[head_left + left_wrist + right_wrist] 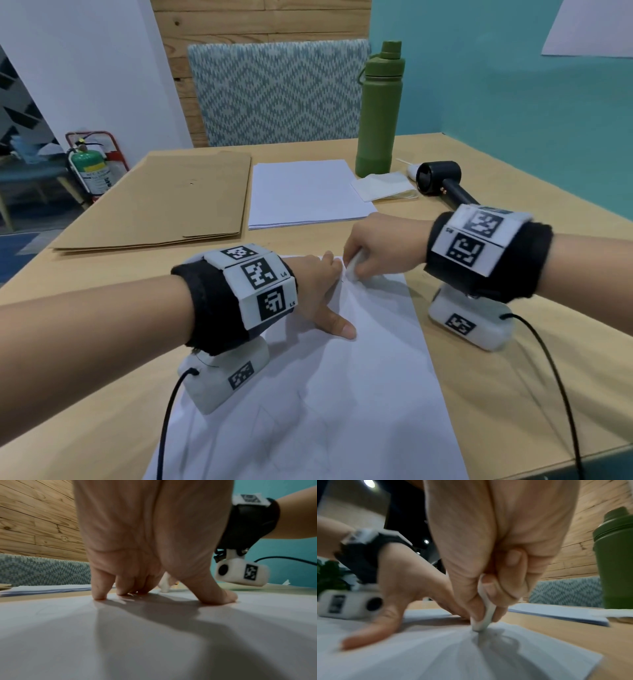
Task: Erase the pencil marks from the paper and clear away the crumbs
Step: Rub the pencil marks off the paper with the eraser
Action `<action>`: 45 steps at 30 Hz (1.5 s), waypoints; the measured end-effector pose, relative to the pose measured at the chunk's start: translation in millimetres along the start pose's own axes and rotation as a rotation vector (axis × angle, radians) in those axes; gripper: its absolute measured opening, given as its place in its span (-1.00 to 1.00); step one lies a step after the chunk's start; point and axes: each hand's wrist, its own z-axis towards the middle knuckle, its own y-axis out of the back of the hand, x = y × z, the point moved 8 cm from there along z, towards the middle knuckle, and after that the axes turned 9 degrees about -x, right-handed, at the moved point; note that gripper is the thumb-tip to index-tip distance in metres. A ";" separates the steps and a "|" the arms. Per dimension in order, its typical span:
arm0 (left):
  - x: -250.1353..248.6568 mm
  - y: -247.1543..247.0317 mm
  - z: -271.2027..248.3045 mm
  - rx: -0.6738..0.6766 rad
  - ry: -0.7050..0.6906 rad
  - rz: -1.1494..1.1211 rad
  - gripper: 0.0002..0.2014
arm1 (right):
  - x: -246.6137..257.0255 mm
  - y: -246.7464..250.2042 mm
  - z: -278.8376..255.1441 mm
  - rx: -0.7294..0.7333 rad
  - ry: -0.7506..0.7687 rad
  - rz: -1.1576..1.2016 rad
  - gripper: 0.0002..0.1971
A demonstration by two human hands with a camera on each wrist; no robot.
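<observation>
The right hand (373, 240) pinches the eraser (354, 269) on the paper (359, 377) at twelve o'clock of the flat, pressing left hand (318, 291).

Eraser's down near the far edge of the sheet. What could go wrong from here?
1. The paper is already ridged under the eraser; hard strokes by the right hand could crease or tear it.
2. The left hand presses only fingertips and thumb; the sheet may slip.
</observation>
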 end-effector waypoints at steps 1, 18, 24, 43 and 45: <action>-0.6 0.2 -0.6 0.001 -0.001 0.000 0.01 | -1.9 1.1 2.5 -0.041 -0.022 0.016 -0.78; -1.5 -1.3 -2.1 0.015 0.000 0.021 0.01 | 8.7 -10.4 -20.7 0.111 -0.006 0.020 -0.85; -1.0 0.3 -2.4 0.026 0.012 0.034 0.01 | -3.9 -1.7 -2.7 -0.011 -0.072 -0.032 -0.78; 0.1 -0.9 -2.4 0.012 0.026 0.027 -0.01 | -7.7 0.0 3.2 -0.022 -0.094 -0.007 -0.83; -1.2 0.2 -4.2 0.019 0.022 0.032 0.00 | -12.3 3.3 9.6 -0.066 -0.102 -0.020 -0.82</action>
